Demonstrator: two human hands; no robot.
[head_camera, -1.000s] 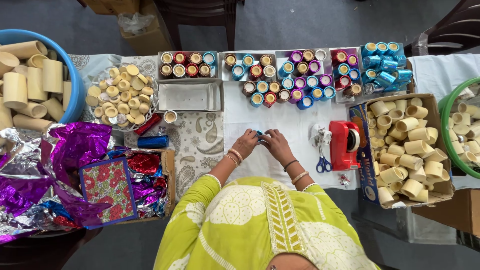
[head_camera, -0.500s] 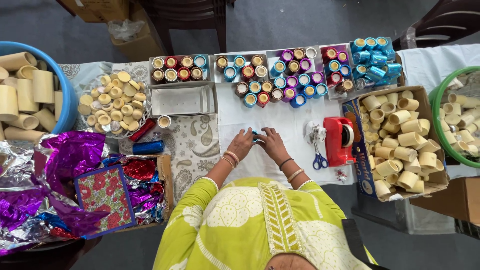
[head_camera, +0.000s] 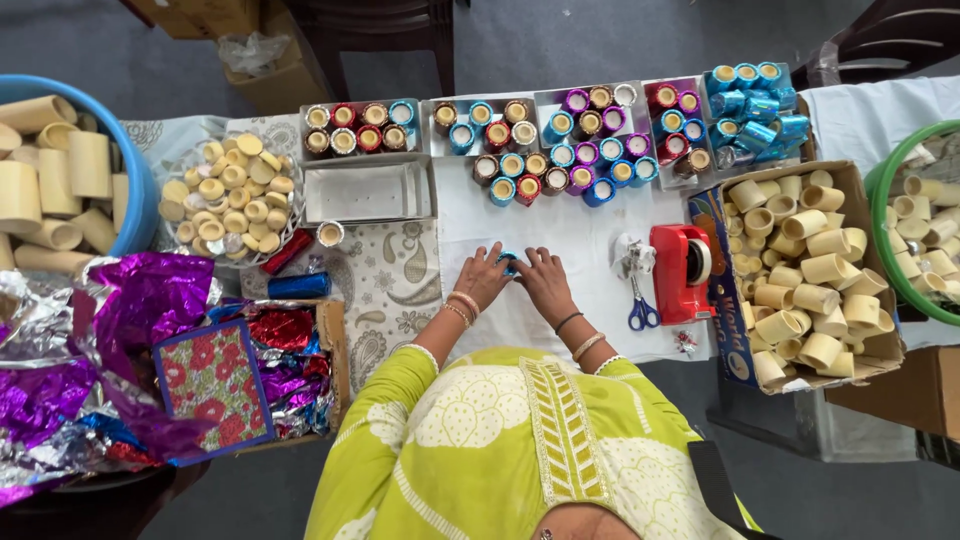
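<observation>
Vs. half a second ago: both my hands are in the same spot at frame center, same hold on the same piece. The view has only shifted slightly; nothing on the tabletop (head_camera: 590, 235) has moved.

My left hand (head_camera: 486, 276) and right hand (head_camera: 545, 280) are closed together around a small blue foil-wrapped tube (head_camera: 510, 262), fingertips pinching it from both sides. It sits just above the white sheet, center of frame, mostly hidden by my fingers.

Containers:
- Blue tub (head_camera: 140, 190), upper left edge: large plain cardboard tubes.
- Round wire basket (head_camera: 170, 165), right of the tub: small plain tube pieces.
- Empty-looking white tray (head_camera: 368, 192), below the upper-left tray row.
- Row of trays (head_camera: 440, 105) along the top: finished tubes wrapped in red, blue, purple and silver foil, standing on end. Loose wrapped ones spill onto the sheet below them.
- Blue wrapped tubes (head_camera: 755, 100) stacked at upper right.
- Cardboard box (head_camera: 720, 300), right: plain short tubes, heaped.
- Green tub (head_camera: 880, 200), right edge: more plain tubes.
- Low box (head_camera: 335, 340), lower left: crumpled red and purple foil, floral card on top.

Red tape dispenser (head_camera: 680, 270) and blue-handled scissors (head_camera: 640, 305) lie just right of my right hand. Loose purple and silver foil (head_camera: 60, 390) is piled at lower left.
</observation>
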